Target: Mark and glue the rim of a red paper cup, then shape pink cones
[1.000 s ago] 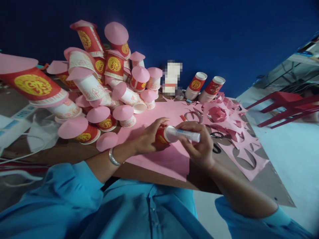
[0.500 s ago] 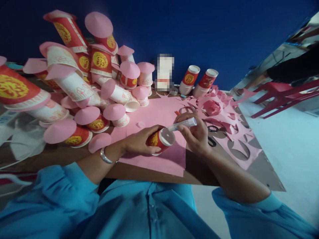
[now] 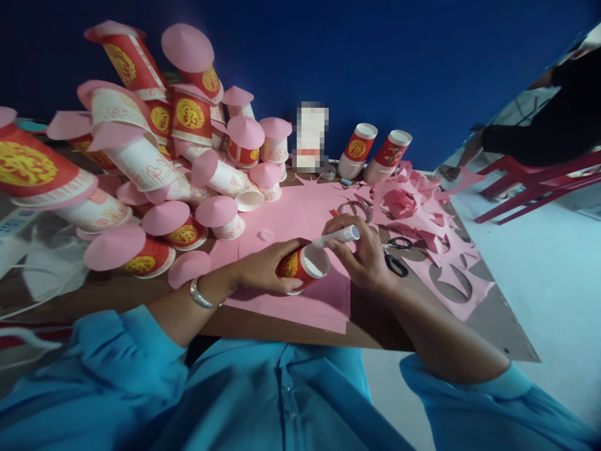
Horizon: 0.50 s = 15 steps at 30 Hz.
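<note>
Red paper with a gold emblem wraps the small cup (image 3: 300, 266) that is gripped by the left hand (image 3: 263, 269), whose fingers are curled tight around its side so that the white open mouth is tipped toward the right hand (image 3: 364, 260). A white glue stick (image 3: 338, 236) is pinched between the thumb and fingers of the right hand, and its tip is held at the upper rim of the cup. Both hands are kept low over a pink paper sheet (image 3: 291, 219) that is spread on the brown table (image 3: 375, 335), near its front edge. A silver bracelet (image 3: 200, 295) is worn on the left wrist, and blue sleeves cover both forearms. Just beside the right hand, black scissors (image 3: 397, 263) are laid on the table, among pink paper offcuts (image 3: 436, 244) with round holes cut out of them. To the left, a heap of finished cups (image 3: 178, 156) topped with pink paper cones is piled up, some upright and some tipped over. Two plain red cups (image 3: 375, 153) are stood upside down at the far edge, by the dark blue wall (image 3: 375, 56). A red chair (image 3: 539, 181) is seen at the right, on the pale floor.
</note>
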### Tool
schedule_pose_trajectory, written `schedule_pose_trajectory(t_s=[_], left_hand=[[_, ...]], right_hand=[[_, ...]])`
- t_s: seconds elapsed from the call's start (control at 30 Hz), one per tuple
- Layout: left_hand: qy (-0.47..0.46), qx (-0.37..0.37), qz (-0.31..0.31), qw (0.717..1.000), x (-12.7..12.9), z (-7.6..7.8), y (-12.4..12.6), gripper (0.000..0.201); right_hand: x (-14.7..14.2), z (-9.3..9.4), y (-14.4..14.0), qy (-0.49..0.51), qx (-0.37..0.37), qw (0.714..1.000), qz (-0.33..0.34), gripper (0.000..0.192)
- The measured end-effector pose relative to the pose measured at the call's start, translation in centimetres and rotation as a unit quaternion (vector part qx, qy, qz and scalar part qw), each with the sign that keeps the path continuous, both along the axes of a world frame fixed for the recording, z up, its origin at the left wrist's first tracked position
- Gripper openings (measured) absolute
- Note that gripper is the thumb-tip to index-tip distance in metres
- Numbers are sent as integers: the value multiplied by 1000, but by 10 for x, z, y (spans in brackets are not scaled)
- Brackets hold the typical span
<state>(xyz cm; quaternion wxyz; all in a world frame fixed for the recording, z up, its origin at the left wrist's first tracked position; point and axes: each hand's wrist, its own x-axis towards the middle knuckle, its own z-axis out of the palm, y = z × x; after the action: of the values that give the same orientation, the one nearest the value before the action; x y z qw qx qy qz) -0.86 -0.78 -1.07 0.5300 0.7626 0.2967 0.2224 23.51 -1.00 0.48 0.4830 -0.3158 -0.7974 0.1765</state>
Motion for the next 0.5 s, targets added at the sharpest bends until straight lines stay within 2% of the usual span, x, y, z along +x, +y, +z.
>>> schedule_pose_trajectory(t_s=[0.13, 0.37, 0.5], left_hand=[[14, 11, 0, 1000, 0, -1, 1, 51], [21, -15, -2, 1000, 0, -1, 0, 57], [-1, 21, 2, 1000, 1, -1, -1, 62]], right_hand=[[-1, 0, 0, 6, -19, 1000, -16, 12], [-4, 2, -1, 6, -71, 996, -61, 15], [-4, 1, 2, 23, -114, 991, -72, 14]])
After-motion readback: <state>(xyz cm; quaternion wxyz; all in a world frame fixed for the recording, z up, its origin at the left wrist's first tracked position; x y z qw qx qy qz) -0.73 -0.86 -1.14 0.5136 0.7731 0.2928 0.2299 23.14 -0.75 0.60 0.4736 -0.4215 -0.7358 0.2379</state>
